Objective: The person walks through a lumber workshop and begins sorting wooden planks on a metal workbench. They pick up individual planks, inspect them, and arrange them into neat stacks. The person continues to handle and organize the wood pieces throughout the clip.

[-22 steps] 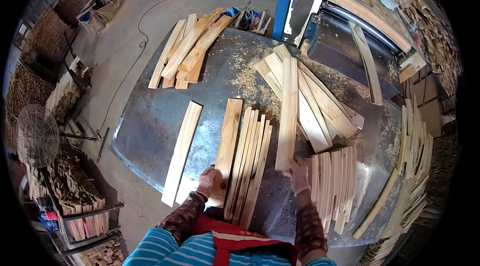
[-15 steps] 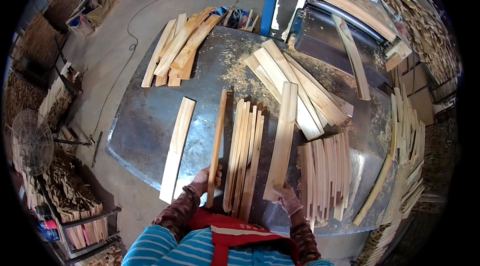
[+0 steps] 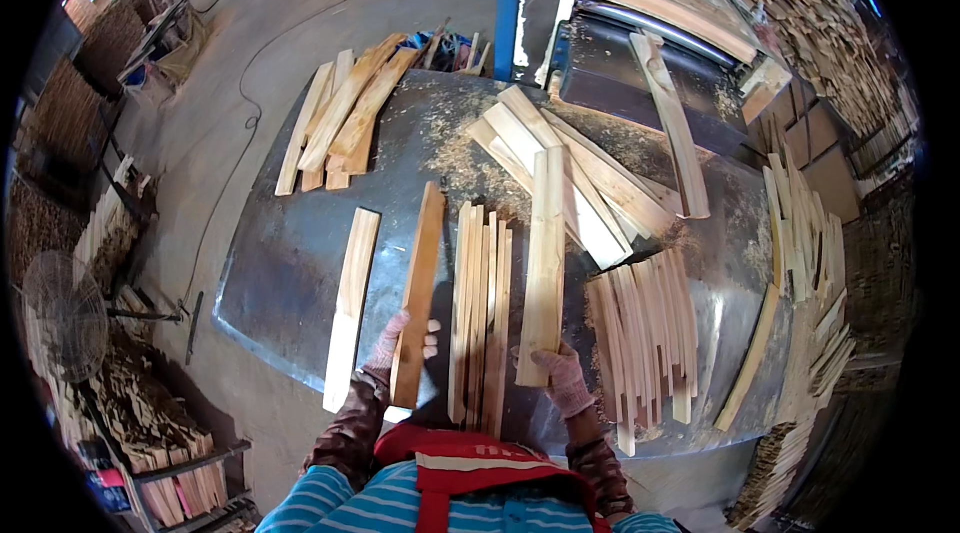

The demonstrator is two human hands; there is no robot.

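Note:
Wearing a pale knit glove, my left hand [image 3: 392,340] is closed around a narrow reddish-brown wooden board [image 3: 417,298], its broad face turned up. My right hand [image 3: 566,379], gloved too, grips the near end of a pale wooden board [image 3: 544,263]; the far end of that board reaches over a loose pile of boards [image 3: 590,178]. Between my hands stands a row of thin boards on edge [image 3: 481,318]. Left of my left hand, a single pale board [image 3: 352,303] lies flat. A larger row of boards on edge [image 3: 645,338] is just right of my right hand.
All this lies on a dark metal table [image 3: 270,263] strewn with sawdust. Further boards [image 3: 350,118] are stacked at the far left. A planer-like machine [image 3: 650,63] stands at the back right, one board [image 3: 672,123] lying at its rollers. A fan [image 3: 65,308] stands at left.
The board in my left hand has turned from its narrow edge to show its broad face. My right hand's board has shifted slightly and looks more upright in view. The view has moved a little.

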